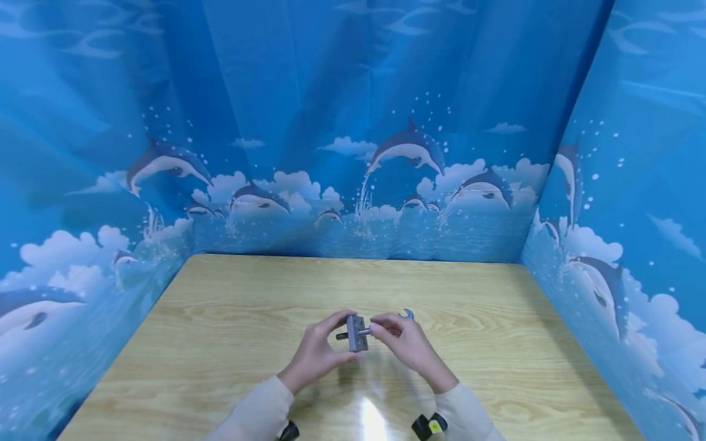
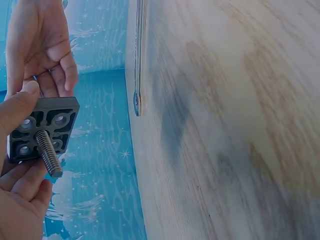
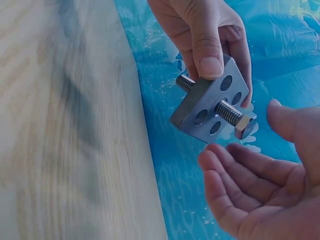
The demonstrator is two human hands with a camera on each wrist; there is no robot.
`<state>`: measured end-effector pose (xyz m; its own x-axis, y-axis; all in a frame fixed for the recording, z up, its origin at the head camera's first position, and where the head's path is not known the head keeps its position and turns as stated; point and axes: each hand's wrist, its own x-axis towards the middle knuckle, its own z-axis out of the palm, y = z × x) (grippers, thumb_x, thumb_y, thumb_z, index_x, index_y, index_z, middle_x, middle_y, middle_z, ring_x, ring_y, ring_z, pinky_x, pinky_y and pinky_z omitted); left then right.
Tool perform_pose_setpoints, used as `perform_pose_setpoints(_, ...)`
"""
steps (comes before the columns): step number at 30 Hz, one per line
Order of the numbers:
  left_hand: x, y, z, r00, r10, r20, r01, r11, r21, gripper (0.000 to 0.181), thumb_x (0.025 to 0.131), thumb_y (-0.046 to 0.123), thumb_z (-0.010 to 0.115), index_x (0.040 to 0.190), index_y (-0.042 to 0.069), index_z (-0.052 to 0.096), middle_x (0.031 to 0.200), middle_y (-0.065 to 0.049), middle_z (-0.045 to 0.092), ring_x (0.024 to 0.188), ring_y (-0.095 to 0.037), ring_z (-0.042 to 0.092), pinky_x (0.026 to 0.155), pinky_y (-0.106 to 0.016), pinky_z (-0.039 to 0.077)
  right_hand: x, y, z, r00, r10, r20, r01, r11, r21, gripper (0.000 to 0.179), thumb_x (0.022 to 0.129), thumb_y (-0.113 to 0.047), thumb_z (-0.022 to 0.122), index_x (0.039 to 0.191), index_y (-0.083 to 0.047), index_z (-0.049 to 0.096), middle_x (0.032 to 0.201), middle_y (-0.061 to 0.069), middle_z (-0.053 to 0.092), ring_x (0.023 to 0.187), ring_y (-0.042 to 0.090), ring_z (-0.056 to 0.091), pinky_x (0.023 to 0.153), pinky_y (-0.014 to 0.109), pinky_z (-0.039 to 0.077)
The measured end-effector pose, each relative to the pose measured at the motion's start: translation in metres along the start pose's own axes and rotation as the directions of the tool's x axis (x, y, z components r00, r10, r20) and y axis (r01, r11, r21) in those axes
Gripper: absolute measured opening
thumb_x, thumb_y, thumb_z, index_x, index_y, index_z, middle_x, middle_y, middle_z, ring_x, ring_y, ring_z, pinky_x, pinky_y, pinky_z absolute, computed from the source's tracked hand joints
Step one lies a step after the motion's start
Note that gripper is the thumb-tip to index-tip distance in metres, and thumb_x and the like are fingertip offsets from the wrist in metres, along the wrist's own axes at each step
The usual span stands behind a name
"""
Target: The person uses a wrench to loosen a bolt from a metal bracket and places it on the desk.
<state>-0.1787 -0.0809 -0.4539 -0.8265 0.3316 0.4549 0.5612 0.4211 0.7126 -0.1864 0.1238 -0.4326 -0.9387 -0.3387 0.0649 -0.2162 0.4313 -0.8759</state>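
My left hand (image 1: 317, 354) grips a grey square plate (image 1: 355, 334) by its edges, above the table. The plate has round holes near its corners, and its ribbed side shows in the left wrist view. A silver hex bolt (image 3: 230, 113) runs through the plate's centre, its threaded end (image 2: 48, 154) sticking out on the ribbed side. On the other side, the bolt's head stands away from the plate. My right hand (image 3: 260, 190) is beside that head, palm turned up, thumb and fingers spread apart around it without gripping.
A wrench (image 2: 138, 75) lies on the wood-grain table (image 1: 248, 300); in the head view its blue jaw end (image 1: 409, 313) shows just behind the right hand. Blue dolphin-print curtains (image 1: 331, 92) enclose the table at the back and both sides.
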Motion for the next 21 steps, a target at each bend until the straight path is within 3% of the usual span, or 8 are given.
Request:
perform_pose_setpoints(6,0.004,0.001,0.000,1.000,-0.007,-0.011,0.007,1.000,-0.003,0.073,0.060,0.024,0.081,0.125,0.019,0.047,0.121,-0.001,0.055,0.109,-0.015,0.053,0.091,-0.028,0.046,0.008,0.001,0.000,0.997,0.075,0.012,-0.076,0.996,0.053,0.051,0.087,-0.049,0.047,0.088,-0.001,0.065,0.073,0.006,0.064,0.066,0.018,0.060,0.064,0.039,0.054)
perform_pose_setpoints(9,0.006,0.001,0.000,1.000,0.001,-0.017,-0.001,1.000,0.002,0.073,0.061,0.029,0.080,0.125,0.021,0.047,0.121,0.001,0.055,0.109,-0.014,0.053,0.091,-0.028,0.046,0.011,-0.002,0.000,0.996,0.088,-0.007,-0.088,0.996,0.019,0.043,0.084,-0.047,0.053,0.087,-0.005,0.065,0.070,0.002,0.064,0.063,0.016,0.059,0.059,0.035,0.054)
perform_pose_setpoints(14,0.008,0.001,0.000,1.000,-0.001,-0.028,0.001,1.000,-0.003,0.072,0.061,0.030,0.079,0.125,0.022,0.047,0.122,0.002,0.054,0.109,-0.014,0.053,0.091,-0.028,0.046,0.012,-0.009,-0.001,0.999,0.015,-0.045,-0.016,0.999,-0.027,0.024,0.078,-0.027,0.068,0.095,-0.010,0.065,0.081,-0.001,0.065,0.073,0.016,0.061,0.063,0.025,0.053)
perform_pose_setpoints(21,0.012,0.002,-0.004,0.998,-0.060,-0.017,0.059,0.997,-0.058,0.072,0.060,0.030,0.079,0.124,0.025,0.047,0.123,0.003,0.053,0.111,-0.011,0.051,0.093,-0.029,0.044,0.016,-0.014,-0.007,0.997,-0.055,-0.060,0.055,0.998,0.001,0.024,0.073,-0.010,0.071,0.096,-0.011,0.068,0.092,0.005,0.066,0.078,0.020,0.064,0.065,0.020,0.054)
